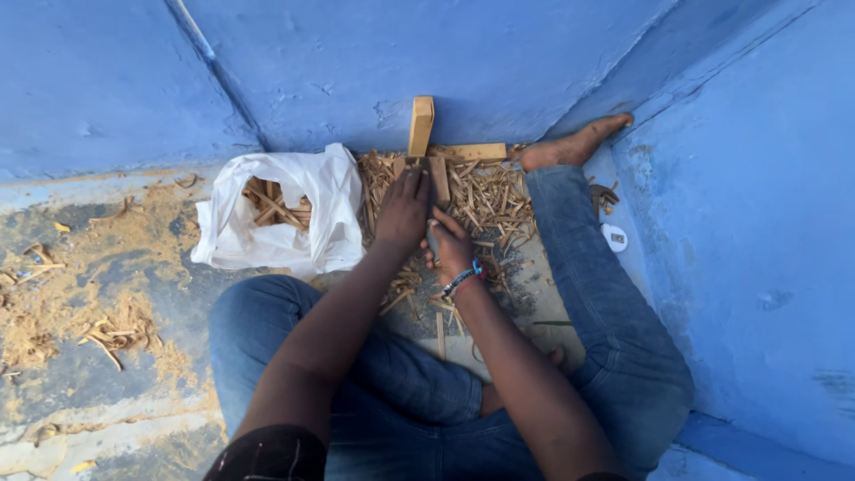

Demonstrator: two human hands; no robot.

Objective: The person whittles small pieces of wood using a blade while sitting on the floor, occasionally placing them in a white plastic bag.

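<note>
A: Quick pass. What has the left hand (403,209) got?

B: Laid flat, fingers stretched out toward 12 o'clock, pressing down on a small wooden piece (434,174). Not curled round it, just palm and fingers on top of its near end.

A: Right hand (450,248)?

B: Closed in a fist round a thin grey-handled tool (433,239), likely a knife or chisel. Blade end is hidden, can't tell which. Beaded bracelet (463,278) on that wrist, blue and red.

A: Where does the wooden piece sit?

B: On the floor near the blue wall (427,62), at 12 o'clock from the hands. It touches a wooden stop (445,142) made of one upright block and one flat bar, set against the wall base.

A: Around it?

B: Wood shavings (494,200) heaped at 1 to 2 o'clock of the hands, more under the wrists. White plastic bag (307,214) at 9 to 10 o'clock, open, wood strips inside. Sawdust (62,303) spread far off at 8 to 9 o'clock.

A: The person?

B: Seated on the floor in blue jeans (588,294), right leg stretched out, bare foot (574,142) up against the wall at 1 o'clock. Small white object (614,237) beside that leg at 3 o'clock, too small to name.
</note>
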